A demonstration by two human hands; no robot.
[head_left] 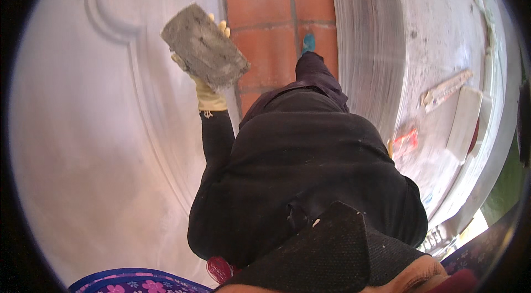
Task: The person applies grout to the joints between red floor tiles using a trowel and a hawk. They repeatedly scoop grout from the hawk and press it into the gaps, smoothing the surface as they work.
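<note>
My left hand [215, 94], in a pale yellow glove, holds up a grey, rough rectangular slab [206, 47] that looks like a brick or a cement-coated board. The fingers curl round it from behind, and their tips show past its upper right edge. The slab is tilted, close to a pale wall with raised moulding [105, 127]. Of my right hand [390, 149], only what seems a sliver of yellow glove shows beside my dark clothing. Its fingers are hidden, close to a small red and white object [408, 141] that is too blurred to name.
Orange floor tiles [259, 0] run ahead between the wall and a pale ledge [437, 22] on the right. The tip of a blue shoe [308, 42] stands on them. A worn flat strip [445, 89] and a white flat-sided piece [464, 124] lie on the ledge.
</note>
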